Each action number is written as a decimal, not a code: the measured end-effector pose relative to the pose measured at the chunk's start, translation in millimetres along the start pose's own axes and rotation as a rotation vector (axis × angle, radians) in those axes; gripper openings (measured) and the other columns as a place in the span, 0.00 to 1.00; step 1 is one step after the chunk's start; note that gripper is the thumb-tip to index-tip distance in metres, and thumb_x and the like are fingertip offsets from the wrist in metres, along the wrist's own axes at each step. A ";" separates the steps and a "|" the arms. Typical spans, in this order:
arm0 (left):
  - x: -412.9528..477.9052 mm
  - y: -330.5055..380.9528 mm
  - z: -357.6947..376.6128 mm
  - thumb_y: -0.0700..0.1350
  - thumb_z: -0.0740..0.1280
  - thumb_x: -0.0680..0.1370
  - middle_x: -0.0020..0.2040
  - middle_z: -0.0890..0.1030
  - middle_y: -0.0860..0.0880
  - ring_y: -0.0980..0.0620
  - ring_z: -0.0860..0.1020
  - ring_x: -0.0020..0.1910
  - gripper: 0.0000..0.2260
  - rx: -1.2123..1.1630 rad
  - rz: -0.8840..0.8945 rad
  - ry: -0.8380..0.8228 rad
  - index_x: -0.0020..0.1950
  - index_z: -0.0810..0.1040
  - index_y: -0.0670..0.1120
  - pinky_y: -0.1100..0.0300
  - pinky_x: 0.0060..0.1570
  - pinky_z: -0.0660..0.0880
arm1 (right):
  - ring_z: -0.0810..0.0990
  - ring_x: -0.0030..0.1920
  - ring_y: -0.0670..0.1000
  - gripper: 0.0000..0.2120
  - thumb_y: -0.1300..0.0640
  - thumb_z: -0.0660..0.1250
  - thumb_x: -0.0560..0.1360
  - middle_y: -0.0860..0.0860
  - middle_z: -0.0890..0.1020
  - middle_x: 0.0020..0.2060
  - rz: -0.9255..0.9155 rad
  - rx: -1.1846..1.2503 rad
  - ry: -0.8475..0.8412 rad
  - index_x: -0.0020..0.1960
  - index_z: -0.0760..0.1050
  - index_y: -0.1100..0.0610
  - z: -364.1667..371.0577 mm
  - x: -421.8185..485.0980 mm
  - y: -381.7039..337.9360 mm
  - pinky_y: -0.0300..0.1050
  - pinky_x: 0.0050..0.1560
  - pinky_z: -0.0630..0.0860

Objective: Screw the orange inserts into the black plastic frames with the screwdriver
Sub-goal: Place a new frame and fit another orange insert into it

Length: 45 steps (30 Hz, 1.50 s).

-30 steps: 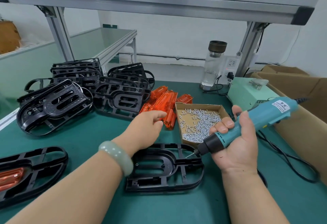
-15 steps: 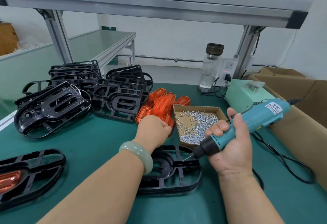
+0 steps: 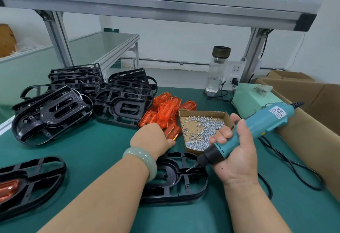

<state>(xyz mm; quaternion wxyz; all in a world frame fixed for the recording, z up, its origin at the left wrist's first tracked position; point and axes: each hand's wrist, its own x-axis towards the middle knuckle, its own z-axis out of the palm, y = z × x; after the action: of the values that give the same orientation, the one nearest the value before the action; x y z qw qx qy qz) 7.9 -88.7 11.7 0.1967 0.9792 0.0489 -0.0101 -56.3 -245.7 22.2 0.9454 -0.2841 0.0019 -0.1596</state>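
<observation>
Teal screwdriver (image 3: 257, 129) gripped in right hand (image 3: 237, 153); left hand (image 3: 150, 138) at the orange inserts (image 3: 165, 107).
Right fingers (image 3: 223, 133) wrap the screwdriver barrel, its bit tip down at a black frame (image 3: 166, 174) lying flat on the green counter (image 3: 95, 152). Left fingers (image 3: 170, 142) curl round one insert (image 3: 173, 136) at the pile's near edge, just beside the screw tray (image 3: 202, 112); their tips are hidden behind the hand. More frames (image 3: 121, 106) are stacked behind, left.

Single head view: looks forward and down, close over table (image 3: 95, 152); hands near, shelf (image 3: 147, 3) overhead far.
</observation>
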 end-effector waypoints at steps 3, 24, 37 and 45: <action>2.0 -10.0 -3.7 0.49 0.72 0.70 0.37 0.73 0.51 0.46 0.75 0.42 0.13 -0.061 0.076 0.038 0.41 0.68 0.47 0.58 0.38 0.68 | 0.69 0.24 0.43 0.09 0.49 0.64 0.71 0.45 0.70 0.26 -0.003 0.000 0.006 0.50 0.75 0.50 -0.6 0.4 -1.8 0.35 0.31 0.71; 3.0 -74.9 -23.6 0.45 0.75 0.70 0.42 0.75 0.55 0.56 0.74 0.40 0.15 -0.187 0.217 -0.080 0.54 0.75 0.55 0.63 0.45 0.70 | 0.69 0.25 0.43 0.08 0.49 0.66 0.71 0.44 0.71 0.26 -0.001 0.001 0.001 0.49 0.75 0.50 -1.6 2.2 0.3 0.35 0.31 0.70; -37.4 -73.0 -24.9 0.39 0.75 0.69 0.34 0.79 0.54 0.59 0.75 0.32 0.12 -0.861 0.108 0.248 0.44 0.79 0.54 0.67 0.37 0.72 | 0.69 0.24 0.43 0.09 0.49 0.66 0.71 0.45 0.70 0.27 -0.017 0.035 0.009 0.49 0.76 0.51 -2.0 3.3 -1.6 0.36 0.31 0.72; -73.3 -65.4 -19.6 0.38 0.76 0.66 0.36 0.83 0.54 0.61 0.78 0.33 0.12 -0.984 0.153 0.241 0.42 0.82 0.54 0.74 0.37 0.74 | 0.68 0.24 0.43 0.09 0.49 0.65 0.71 0.45 0.70 0.26 -0.030 0.026 0.013 0.49 0.75 0.51 0.5 3.2 -3.1 0.35 0.31 0.72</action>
<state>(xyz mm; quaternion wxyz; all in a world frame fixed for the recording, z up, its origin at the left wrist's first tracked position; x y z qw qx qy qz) -71.6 -27.9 7.5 0.6273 0.7658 -0.0017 0.1413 -54.2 -248.9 24.6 0.9466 -0.2705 0.0018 -0.1754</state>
